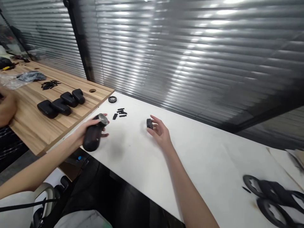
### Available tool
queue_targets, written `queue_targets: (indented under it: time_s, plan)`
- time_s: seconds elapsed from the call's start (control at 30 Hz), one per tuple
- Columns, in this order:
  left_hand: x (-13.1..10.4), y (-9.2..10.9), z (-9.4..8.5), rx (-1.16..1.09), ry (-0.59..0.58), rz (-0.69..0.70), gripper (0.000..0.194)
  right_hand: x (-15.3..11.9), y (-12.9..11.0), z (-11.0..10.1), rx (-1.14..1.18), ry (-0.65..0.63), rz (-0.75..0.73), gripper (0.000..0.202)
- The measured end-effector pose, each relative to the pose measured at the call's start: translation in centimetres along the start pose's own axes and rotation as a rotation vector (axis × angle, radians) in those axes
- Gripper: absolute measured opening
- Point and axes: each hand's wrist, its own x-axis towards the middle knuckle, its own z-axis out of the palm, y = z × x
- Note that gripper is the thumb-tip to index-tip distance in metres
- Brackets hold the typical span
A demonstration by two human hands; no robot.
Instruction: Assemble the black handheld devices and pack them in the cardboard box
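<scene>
My left hand (83,127) grips a dark, bottle-like cylinder (92,139) with a round silvery end, tilted above the near left edge of the white table (204,148). Held between the thumb and fingers of my right hand (161,133) is a small black disc or ring (149,123), seen nearly edge-on, so its face is hidden. The two held things are apart. Several small black strips (122,112) lie on the white surface just beyond my left hand. Farther back rests a black ring (112,99).
On the wooden table (28,126) at left are several black rounded parts (68,99), a pile of small black pieces (50,84) and plastic bags (30,76). Another person's arm (7,106) is at the left edge. Black ringed parts (273,193) lie at lower right. Metal blinds (166,47) stand behind.
</scene>
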Motion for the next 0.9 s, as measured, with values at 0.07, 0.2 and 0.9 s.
queue_targets:
  time_s: [0.07,0.2,0.9]
  plan:
    - [1.1,-1.2,3.2,-0.171,-0.232,-0.087,0.049,-0.3,-0.5,0.4,0.006,-0.036,-0.006,0.075]
    - [3.6,-2.2,9.4,-0.375,-0.525,-0.264,0.027,-0.8,-1.5,1.1,0.059,-0.088,-0.002,0.072]
    - [7.8,-4.2,15.5,-0.396,-0.804,-0.373,0.026,-1.7,-3.9,0.8,-0.002,-0.016,0.056,0.056]
